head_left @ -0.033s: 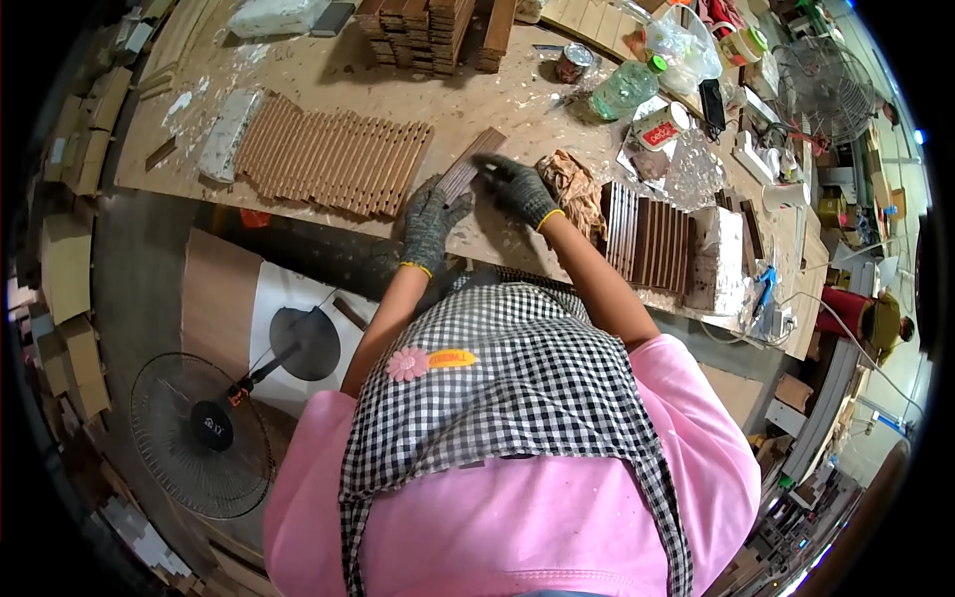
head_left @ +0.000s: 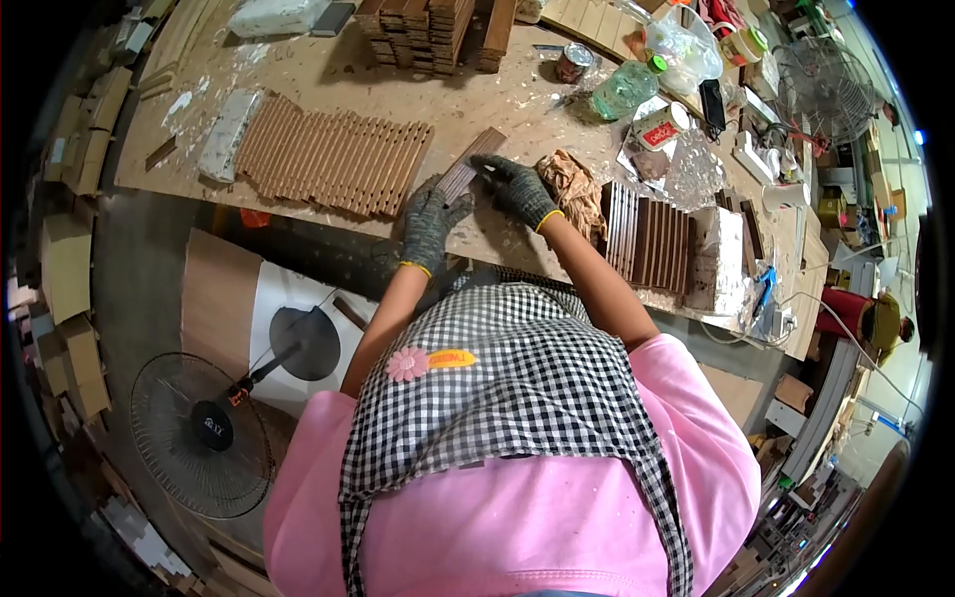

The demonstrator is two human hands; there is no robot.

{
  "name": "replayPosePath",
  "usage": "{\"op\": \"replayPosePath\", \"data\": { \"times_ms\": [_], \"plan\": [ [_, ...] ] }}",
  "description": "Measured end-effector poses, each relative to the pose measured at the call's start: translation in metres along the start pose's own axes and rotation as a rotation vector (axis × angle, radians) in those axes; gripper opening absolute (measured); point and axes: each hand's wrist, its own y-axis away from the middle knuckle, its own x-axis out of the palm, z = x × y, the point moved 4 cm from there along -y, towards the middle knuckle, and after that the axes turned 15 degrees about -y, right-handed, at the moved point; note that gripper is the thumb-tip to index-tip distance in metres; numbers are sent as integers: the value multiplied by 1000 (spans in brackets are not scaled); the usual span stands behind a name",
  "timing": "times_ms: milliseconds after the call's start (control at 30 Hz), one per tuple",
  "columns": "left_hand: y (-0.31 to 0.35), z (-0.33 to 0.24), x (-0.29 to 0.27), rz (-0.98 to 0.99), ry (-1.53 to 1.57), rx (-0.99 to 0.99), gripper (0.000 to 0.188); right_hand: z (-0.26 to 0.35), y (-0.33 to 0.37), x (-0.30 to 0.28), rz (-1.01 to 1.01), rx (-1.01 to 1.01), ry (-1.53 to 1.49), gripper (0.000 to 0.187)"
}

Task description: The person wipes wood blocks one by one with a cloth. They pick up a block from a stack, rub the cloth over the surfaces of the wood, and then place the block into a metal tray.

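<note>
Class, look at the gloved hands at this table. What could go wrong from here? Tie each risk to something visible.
The left hand is close to the lighter slats; a bump might knock some askew. The dark slats lie close to the table's near edge, so a stray elbow might push one off. The crumpled cloth lies beside the right hand and might snag it.
</note>
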Motion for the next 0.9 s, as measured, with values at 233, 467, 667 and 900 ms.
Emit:
{"op": "replayPosePath", "data": {
  "times_ms": [233, 467, 667, 900],
  "plan": [
    [-4, 4, 7, 47, 633, -357, 72, -9, 4, 13, -73, -114, -89, 32],
    [-2, -1, 9, 96, 631, -342, 75, 0, 22, 28, -150, -168, -142, 38],
    [-3, 7, 5, 49, 625, -335, 78, 2, 25, 36, -6, -72, -30, 35],
    [-4, -2, 12, 156, 466, -296, 70, 16, 56, 33, 192, -385, 170, 51]
  ]
}}
